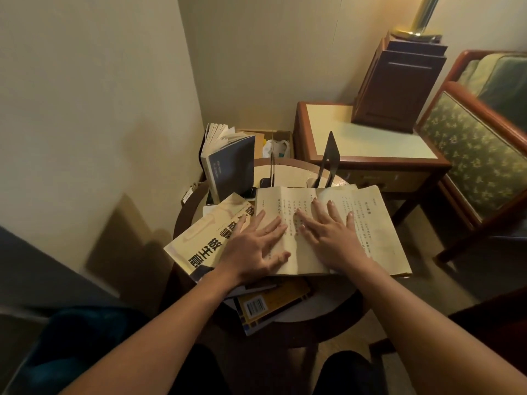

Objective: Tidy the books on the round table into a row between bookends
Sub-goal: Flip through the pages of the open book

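Observation:
An open book [370,223] with yellowed pages lies flat on the round table [322,312]. My left hand [253,243] rests on its left page with fingers spread. My right hand [330,232] lies flat on the middle pages, fingers straight. A cream book with large black characters [199,240] lies tilted under the open book's left side. A yellow book with a barcode [271,306] pokes out below. A dark blue book [231,166] stands upright at the table's back left. Two black metal bookends [329,158] [272,169] stand at the back.
A wooden side table [368,143] with a pale top stands behind right, carrying a dark wooden box [399,86] and a brass lamp pole [422,18]. An upholstered armchair [470,155] is at the right. A cardboard box [273,143] sits in the corner by the wall.

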Demonstrator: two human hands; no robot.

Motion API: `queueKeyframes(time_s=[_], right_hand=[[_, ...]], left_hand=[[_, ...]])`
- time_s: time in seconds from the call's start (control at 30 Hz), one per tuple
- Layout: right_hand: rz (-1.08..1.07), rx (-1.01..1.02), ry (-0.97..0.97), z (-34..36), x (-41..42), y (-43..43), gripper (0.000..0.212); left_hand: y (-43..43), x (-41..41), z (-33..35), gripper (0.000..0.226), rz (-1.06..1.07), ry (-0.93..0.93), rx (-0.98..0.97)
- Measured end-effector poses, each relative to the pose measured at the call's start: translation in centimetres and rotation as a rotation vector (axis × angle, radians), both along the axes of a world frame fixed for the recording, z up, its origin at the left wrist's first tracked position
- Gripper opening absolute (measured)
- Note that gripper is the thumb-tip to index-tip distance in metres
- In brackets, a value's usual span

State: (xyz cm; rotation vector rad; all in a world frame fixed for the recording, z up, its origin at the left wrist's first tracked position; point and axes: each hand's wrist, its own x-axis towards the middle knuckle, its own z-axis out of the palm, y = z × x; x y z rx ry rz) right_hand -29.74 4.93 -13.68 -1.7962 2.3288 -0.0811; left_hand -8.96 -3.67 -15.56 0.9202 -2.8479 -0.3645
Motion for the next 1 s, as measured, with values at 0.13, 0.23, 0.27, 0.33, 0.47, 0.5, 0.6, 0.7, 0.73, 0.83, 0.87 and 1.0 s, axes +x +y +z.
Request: queueKeyframes(time_s=[0.13,0.23,0.27,0.33,0.47,0.5,0.6,0.7,0.73,0.83,0.87,1.0], right_hand=[[-0.002,-0.027,-0.022,-0.4,-0.2,0.2,0.054],[-0.009,-0.029,-0.015,-0.8,-0.2,0.2,0.054],[-0.011,-0.026,-0.016,-0.9,-0.3,0.2,0.054],[-0.009,-0.026,-0.013,-1.0,-0.3,0.1,0.054],[0.005,-0.002,-0.006,-0.7,-0.4,0.2,0.053],[0.004,-0.004,-0.011,-0.6,-0.3,0.3,0.053],[-0.004,-0.037,-0.026,-0.7,-0.1,0.5,0.054],[-0.003,-0.047,-0.037,-0.9,-0.2,0.4,0.053],[-0.003,-0.049,-0.034,-0.9,-0.2,0.4,0.053],[-0.007,-0.057,-0.032,-1.1,-0.3,0.3,0.054],[-0.007,-0.059,-0.029,-1.2,-0.3,0.4,0.054],[-0.007,-0.06,-0.022,-1.3,-0.3,0.4,0.054]], left_hand=[[-0.9,-1.0,0.7,0.067,0.012,-0.069,-0.007],[-2.4,-2.6,1.2,0.063,0.074,-0.145,-0.015],[-3.0,-3.3,1.4,0.061,0.099,-0.164,-0.002],[-3.8,-4.8,1.9,0.058,0.139,-0.192,0.029],[-3.1,-5.9,2.1,0.057,0.149,-0.204,0.02],[-2.5,-5.4,1.9,0.059,0.139,-0.197,0.024],[-0.1,-2.9,1.5,0.065,0.093,-0.162,0.028],[2.6,-0.5,1.3,0.07,0.071,-0.153,0.001],[3.5,0.1,1.1,0.072,0.071,-0.152,-0.014],[4.4,0.8,0.7,0.075,0.093,-0.158,-0.03],[4.2,0.6,0.8,0.075,0.102,-0.168,-0.029],[1.5,-1.9,1.1,0.063,0.151,-0.173,-0.026]])
